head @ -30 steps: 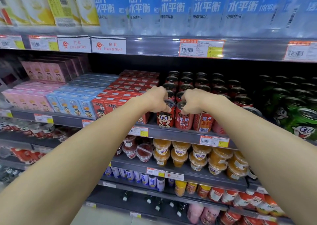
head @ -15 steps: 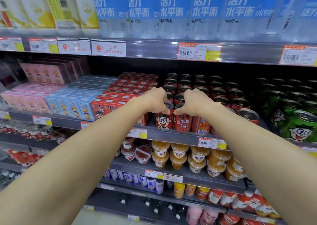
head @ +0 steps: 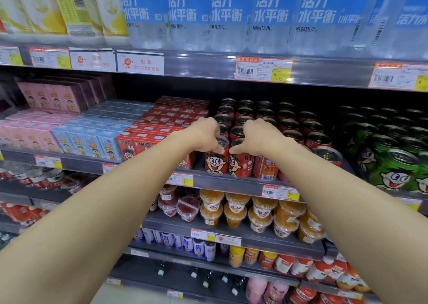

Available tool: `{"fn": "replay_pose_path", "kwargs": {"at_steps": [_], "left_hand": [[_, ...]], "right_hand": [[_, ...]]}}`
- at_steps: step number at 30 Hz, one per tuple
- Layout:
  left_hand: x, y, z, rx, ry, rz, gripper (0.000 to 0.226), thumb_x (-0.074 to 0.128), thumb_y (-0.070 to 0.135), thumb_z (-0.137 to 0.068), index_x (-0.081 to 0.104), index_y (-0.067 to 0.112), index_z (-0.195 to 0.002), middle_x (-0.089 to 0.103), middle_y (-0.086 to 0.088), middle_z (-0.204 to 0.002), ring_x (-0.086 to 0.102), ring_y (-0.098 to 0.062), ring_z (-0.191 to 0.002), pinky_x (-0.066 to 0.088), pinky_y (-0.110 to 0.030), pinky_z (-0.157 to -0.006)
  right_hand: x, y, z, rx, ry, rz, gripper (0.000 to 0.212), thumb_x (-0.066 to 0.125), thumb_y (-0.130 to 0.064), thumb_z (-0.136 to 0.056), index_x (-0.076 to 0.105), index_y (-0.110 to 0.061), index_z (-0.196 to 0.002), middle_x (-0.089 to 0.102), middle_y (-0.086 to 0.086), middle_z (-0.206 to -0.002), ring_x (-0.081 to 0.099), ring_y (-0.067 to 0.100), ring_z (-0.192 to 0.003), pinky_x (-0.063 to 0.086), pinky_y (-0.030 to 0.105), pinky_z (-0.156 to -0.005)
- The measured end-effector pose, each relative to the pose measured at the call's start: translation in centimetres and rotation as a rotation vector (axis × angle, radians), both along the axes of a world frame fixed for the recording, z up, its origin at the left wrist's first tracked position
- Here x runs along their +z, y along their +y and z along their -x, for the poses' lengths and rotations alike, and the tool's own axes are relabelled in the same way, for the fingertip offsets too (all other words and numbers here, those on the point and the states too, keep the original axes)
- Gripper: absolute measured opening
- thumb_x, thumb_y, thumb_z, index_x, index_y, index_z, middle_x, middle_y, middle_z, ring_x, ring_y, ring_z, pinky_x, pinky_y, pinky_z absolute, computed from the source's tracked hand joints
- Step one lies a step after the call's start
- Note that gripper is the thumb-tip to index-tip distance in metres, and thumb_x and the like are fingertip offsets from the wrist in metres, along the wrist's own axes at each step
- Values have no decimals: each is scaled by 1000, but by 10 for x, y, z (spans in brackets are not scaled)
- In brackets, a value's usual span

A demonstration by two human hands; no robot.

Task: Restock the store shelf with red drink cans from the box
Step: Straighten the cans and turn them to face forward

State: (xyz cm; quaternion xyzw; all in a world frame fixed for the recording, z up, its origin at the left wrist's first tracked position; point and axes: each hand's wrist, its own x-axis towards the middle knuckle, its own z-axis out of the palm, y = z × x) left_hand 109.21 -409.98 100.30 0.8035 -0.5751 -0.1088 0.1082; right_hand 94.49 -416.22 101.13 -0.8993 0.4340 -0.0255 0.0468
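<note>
Rows of red drink cans (head: pixel 291 125) with a cartoon face stand on the middle shelf (head: pixel 231 183). My left hand (head: pixel 206 134) grips the top of the front left red can (head: pixel 216 162), thumb down its face. My right hand (head: pixel 259 139) grips the top of the red can beside it (head: pixel 239 164), thumb pointing left. Both cans stand upright at the shelf's front edge, touching each other. The box is not in view.
Red, blue and pink drink cartons (head: pixel 92 139) fill the shelf to the left, green cans (head: pixel 393 151) the right. Water bottles (head: pixel 231 14) stand on the shelf above. Fruit cups (head: pixel 236 211) and small bottles sit on lower shelves.
Both hands stay on the two front cans; the right-hand can has turned so its cartoon face shows more toward the front. The camera has shifted slightly.
</note>
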Motion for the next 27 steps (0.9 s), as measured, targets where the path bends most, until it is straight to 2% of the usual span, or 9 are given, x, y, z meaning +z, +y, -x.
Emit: {"fn": "replay_pose_path", "kwargs": {"at_steps": [3,5,7,11,15,21,24,27], "left_hand": [[1,0,-1,3,10,1,72,81,39,-76,53,9,-136,53,-12,-135,50,-28,-123,45,-42,-103],[0,1,0,1,16,1,72,80,38,-77,52,9,-136,53,-12,-135,49,-28,-124,44,-42,-104],[0,2,0,0,14,6,71,80,38,-78,52,9,-137,52,-13,-136,49,-29,-124,44,-42,-104],[0,2,1,1,15,10,71,79,38,-79,52,8,-137,52,-13,-136,47,-29,-126,43,-40,-105],[0,1,1,8,20,8,70,80,37,-78,52,10,-136,52,-13,-136,48,-29,-126,43,-40,-104],[-2,1,2,8,14,14,71,80,36,-78,52,9,-136,53,-13,-136,50,-29,-124,44,-40,-104],[0,0,4,0,-12,-4,69,79,35,-79,52,8,-137,52,-13,-137,52,-30,-122,45,-40,-103],[7,-1,11,-39,-123,-69,64,77,34,-81,54,5,-134,56,-15,-131,57,-31,-115,49,-40,-97]], "right_hand": [[2,1,0,13,-14,-27,51,77,-47,-82,53,-8,-107,55,12,-114,54,25,-87,47,33,-69],[4,-1,1,24,-15,-74,63,79,-42,-81,53,-5,-124,54,14,-123,56,28,-95,46,33,-72],[4,-4,2,39,-18,-104,71,81,-40,-80,50,-5,-133,54,13,-130,58,30,-106,50,35,-79],[3,-12,3,74,-23,-154,79,83,-34,-78,47,-9,-143,55,11,-139,55,29,-121,50,40,-99],[5,-13,4,101,-18,-165,80,83,-27,-80,43,-12,-148,51,10,-144,53,29,-127,48,36,-101],[-1,-18,5,92,-42,-178,79,82,-28,-80,43,-15,-148,54,8,-142,54,28,-124,49,37,-99],[-1,-15,8,110,-39,-165,80,81,-31,-82,41,-16,-149,51,8,-144,52,28,-127,47,36,-100],[8,-15,23,127,-81,-134,81,77,-40,-84,39,-17,-151,48,5,-149,47,25,-134,42,35,-105]]}}
